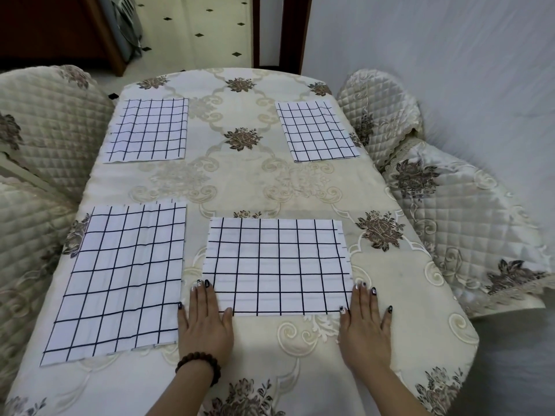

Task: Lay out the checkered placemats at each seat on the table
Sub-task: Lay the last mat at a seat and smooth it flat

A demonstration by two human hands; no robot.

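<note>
**Four mats down, both hands flat on the nearest one**

Four checkered mats lie on the surface (249,187), which is covered by a cream cloth with brown flower motifs; each mat is white with a dark grid. The far-left mat (147,130) and far-right mat (316,131) sit near the far edge, well apart, the far-right one turned slightly askew; the near-left mat (120,280) lies along the left edge, its long side running away from the viewer, with faint creases across it; the near-right mat (277,265) lies just beside it, a strip of cloth between the two.

The left hand (204,322) rests palm down at the near-left corner of the near-right mat, fingertips over its edge; the right hand (365,325) rests palm down at that mat's near-right corner, thumb and first finger touching the edge; on each hand the grip is apart, fingers spread and flat, clamped on nothing. The nails are dark or patterned; a brown bead bracelet (198,366) circles the left wrist.

Quilted cream chair covers stand at the sides: a left chair (45,124) and a right chair (384,115); beyond the far edge is a pale tiled floor (195,28) with small black diamonds.

No brand, label or writing can be read anywhere.
</note>
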